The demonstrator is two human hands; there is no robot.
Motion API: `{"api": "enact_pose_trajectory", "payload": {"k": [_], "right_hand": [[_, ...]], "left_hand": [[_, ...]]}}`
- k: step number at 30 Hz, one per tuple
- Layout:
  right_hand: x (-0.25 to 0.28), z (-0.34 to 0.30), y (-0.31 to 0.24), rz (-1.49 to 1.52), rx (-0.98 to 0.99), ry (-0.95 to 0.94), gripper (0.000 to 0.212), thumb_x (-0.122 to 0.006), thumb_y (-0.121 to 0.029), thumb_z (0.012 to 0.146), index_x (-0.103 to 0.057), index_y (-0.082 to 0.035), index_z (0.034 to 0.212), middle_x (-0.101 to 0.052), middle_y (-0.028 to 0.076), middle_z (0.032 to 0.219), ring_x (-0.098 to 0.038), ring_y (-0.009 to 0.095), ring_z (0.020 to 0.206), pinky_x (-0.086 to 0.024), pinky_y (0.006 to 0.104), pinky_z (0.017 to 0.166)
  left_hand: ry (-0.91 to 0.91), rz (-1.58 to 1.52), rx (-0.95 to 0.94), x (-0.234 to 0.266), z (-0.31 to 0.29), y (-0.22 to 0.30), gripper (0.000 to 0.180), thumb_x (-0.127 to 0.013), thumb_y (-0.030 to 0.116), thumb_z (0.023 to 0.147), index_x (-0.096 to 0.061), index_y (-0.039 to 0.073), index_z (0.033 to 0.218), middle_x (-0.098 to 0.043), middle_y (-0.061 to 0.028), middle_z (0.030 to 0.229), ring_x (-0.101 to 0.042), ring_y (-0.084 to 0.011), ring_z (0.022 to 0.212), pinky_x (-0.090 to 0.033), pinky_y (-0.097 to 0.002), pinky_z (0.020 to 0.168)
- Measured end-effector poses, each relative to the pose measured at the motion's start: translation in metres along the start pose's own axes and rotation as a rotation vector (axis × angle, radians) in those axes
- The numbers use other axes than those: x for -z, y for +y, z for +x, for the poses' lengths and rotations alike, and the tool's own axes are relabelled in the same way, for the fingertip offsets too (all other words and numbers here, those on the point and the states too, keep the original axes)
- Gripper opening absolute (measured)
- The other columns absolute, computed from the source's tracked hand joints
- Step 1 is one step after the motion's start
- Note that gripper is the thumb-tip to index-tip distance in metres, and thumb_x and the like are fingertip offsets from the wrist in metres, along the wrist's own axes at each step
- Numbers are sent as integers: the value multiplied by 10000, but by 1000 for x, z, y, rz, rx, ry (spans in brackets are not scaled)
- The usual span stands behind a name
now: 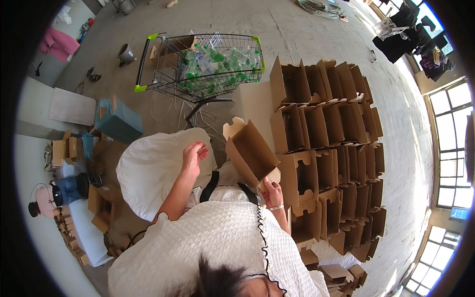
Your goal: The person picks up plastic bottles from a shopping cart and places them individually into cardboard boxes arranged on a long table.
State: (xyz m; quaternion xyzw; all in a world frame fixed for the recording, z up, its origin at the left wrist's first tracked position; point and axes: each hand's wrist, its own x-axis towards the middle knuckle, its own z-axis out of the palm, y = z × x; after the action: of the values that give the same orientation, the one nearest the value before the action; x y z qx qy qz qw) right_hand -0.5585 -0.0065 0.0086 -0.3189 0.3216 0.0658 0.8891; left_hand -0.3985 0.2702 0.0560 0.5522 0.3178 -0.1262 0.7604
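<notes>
My right hand (272, 193) had the cardboard box (241, 161) by its near end, thumb and fingers pinched narrow on the edge beside a flap. From that grip the box stretched away toward eleven o'clock, its long axis running from five to eleven, its open mouth facing up toward me and more flaps standing at the far end. My left hand (194, 158) was the farther one: it hung clear with nothing in it, fingers loosely curled and apart, and the box lay at three o'clock from it across a gap. White cloth (153, 168) spread at nine o'clock from that hand. At three o'clock from the box stood rows of open boxes (346, 119); at eleven, a cart (143, 64) of green-capped bottles (217, 57).
</notes>
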Motion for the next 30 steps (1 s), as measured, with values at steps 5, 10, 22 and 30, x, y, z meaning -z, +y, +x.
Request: {"api": "enact_pose_trajectory", "payload": {"k": [5,10,22,30], "right_hand": [[-24,24,-18,-22,134,21,208,-682,-178,876,-660,-30,1020,-692,44,918,-660,140,778,-534,294,629],[-60,78,-47,-4,278,21,231,-690,-155,867,-641,-45,1065,-684,31,961,-656,144,814,-526,289,673],[-130,216,-50,-368,235,250,77,-717,-110,843,-669,-60,875,-641,-41,827,-540,45,708,-418,213,626],[-198,234,-56,50,278,364,175,-649,-75,885,-626,-60,1058,-666,29,1014,-615,129,931,-476,275,843]], "left_hand": [[-65,-25,20,-45,35,16,182,-544,67,882,-600,30,1050,-649,-69,936,-654,-165,783,-547,-253,656],[-111,-87,83,-89,127,43,189,-509,12,879,-585,17,1051,-637,-79,907,-652,-179,779,-558,-263,662],[187,-155,-14,-123,453,156,174,-544,-47,782,-565,8,946,-589,-78,785,-605,-191,586,-515,-285,486],[426,490,81,-96,607,134,486,-799,146,650,-587,-85,1022,-641,-168,901,-605,-292,759,-477,-429,652]]}}
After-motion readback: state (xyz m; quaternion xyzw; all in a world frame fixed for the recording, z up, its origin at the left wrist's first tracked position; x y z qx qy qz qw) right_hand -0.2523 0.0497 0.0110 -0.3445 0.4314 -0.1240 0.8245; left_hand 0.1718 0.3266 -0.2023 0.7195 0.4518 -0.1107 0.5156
